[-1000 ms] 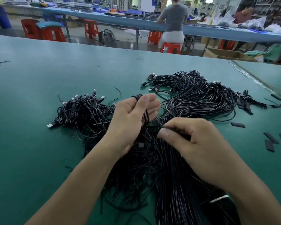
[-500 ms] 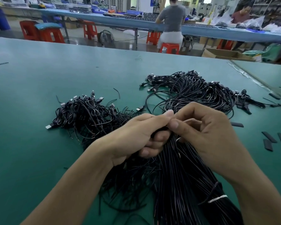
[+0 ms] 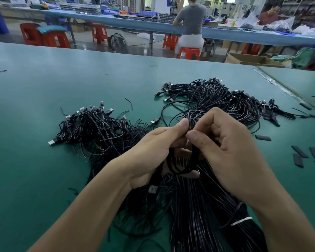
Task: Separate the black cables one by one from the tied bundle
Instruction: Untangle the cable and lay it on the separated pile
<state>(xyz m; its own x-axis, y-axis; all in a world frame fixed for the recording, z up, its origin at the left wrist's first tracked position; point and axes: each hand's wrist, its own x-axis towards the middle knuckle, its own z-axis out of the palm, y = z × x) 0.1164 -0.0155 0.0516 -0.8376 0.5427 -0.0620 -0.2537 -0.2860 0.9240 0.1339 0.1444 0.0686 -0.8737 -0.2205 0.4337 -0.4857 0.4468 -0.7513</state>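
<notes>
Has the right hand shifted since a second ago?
Yes: the right hand, pinching a black cable, has moved away from the person toward the far cable pile, knuckles now overlapping its near edge.

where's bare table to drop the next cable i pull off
Bare green table left of the left pile, and a wide strip beyond both piles. Crowded between left pile, far pile and tied bundle; black strips litter the right.

tied bundle (image 3: 204,211) nearest on table (image 3: 35,179), loose cable piles (image 3: 91,128) behind, left and right
</notes>
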